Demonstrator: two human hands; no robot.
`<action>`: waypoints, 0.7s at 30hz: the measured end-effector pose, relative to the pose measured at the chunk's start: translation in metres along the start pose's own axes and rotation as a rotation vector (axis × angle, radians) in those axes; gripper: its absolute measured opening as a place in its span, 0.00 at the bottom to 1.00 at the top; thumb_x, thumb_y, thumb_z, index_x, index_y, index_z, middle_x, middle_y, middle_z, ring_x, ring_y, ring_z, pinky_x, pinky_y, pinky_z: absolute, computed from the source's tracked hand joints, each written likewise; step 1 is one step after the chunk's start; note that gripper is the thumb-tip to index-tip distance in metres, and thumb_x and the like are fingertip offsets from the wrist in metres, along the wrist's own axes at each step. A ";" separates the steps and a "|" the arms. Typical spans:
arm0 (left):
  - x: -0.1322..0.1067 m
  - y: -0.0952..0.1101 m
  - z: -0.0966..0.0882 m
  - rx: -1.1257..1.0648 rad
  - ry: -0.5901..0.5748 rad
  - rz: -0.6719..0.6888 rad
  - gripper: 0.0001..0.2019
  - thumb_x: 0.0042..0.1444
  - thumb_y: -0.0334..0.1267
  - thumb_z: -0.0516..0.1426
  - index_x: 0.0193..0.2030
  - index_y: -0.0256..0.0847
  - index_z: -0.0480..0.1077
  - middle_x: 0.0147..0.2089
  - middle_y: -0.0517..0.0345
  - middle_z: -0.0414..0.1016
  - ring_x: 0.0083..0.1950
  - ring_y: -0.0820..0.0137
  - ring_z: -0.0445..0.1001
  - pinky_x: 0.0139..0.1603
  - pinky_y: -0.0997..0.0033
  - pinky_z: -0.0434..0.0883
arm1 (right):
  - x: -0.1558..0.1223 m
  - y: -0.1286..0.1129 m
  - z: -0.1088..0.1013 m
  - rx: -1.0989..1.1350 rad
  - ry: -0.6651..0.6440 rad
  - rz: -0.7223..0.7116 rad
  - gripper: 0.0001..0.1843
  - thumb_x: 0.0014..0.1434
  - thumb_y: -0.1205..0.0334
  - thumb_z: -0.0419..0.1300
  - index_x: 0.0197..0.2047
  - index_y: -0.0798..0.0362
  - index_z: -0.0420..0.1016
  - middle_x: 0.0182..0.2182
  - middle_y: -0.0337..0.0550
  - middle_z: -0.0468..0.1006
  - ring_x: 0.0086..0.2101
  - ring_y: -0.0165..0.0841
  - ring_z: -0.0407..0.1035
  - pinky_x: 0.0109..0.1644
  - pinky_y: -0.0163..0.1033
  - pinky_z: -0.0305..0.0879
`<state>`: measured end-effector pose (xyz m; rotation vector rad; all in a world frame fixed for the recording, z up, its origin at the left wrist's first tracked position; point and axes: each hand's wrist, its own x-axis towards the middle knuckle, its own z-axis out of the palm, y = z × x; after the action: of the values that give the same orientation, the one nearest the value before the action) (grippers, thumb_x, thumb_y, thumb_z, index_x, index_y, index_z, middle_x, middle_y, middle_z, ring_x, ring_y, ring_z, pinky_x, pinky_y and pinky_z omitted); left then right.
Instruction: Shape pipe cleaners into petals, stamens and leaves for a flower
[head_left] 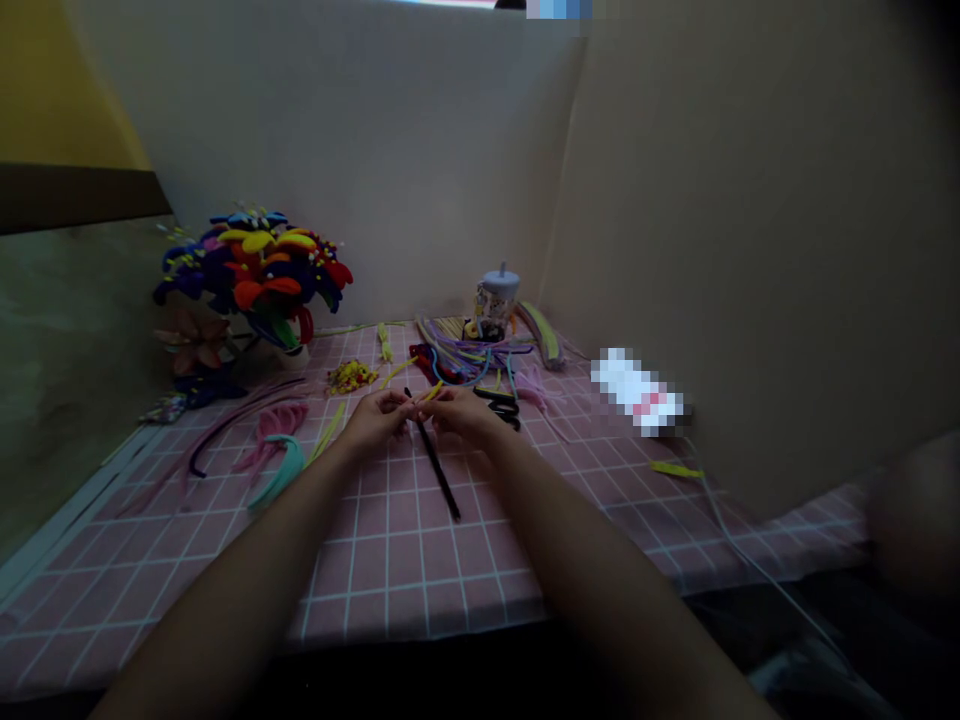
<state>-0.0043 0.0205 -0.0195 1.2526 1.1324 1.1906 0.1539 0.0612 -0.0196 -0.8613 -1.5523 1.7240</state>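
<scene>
My left hand and my right hand meet above the pink checked tablecloth. Their fingertips pinch near the top of a black pipe cleaner, whose lower end hangs down and forward towards me. A short yellow pipe cleaner sticks out from my right fingers. The fingers hide where the two pipe cleaners meet. Black scissors lie just beyond my right hand.
A bouquet of pipe-cleaner flowers stands at the back left, and a lidded cup stands at the back. Loose pipe cleaners and yellow beads lie nearby. Walls close the far and right sides.
</scene>
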 end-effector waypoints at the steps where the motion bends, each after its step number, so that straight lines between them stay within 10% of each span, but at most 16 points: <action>1: 0.000 0.001 -0.001 0.010 0.000 -0.008 0.17 0.38 0.44 0.64 0.29 0.36 0.64 0.23 0.61 0.71 0.18 0.79 0.65 0.18 0.78 0.62 | 0.000 0.000 -0.002 0.018 0.025 0.000 0.08 0.45 0.63 0.63 0.30 0.58 0.75 0.21 0.37 0.73 0.17 0.19 0.60 0.20 0.26 0.55; 13: 0.007 -0.004 -0.029 0.086 0.120 -0.052 0.15 0.39 0.42 0.63 0.28 0.36 0.64 0.25 0.59 0.72 0.16 0.82 0.60 0.14 0.81 0.56 | 0.000 -0.004 -0.016 0.124 0.299 0.009 0.06 0.48 0.64 0.61 0.27 0.56 0.67 0.22 0.37 0.73 0.18 0.22 0.64 0.24 0.30 0.63; 21: 0.013 -0.018 -0.030 0.015 0.217 -0.102 0.15 0.39 0.40 0.62 0.29 0.38 0.62 0.24 0.62 0.70 0.16 0.80 0.62 0.15 0.80 0.60 | -0.004 -0.003 0.001 -0.639 0.025 -0.091 0.11 0.50 0.58 0.58 0.29 0.57 0.78 0.26 0.39 0.77 0.28 0.28 0.68 0.31 0.30 0.60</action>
<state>-0.0333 0.0361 -0.0371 1.0827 1.3497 1.2645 0.1551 0.0575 -0.0163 -1.0824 -2.1288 1.1455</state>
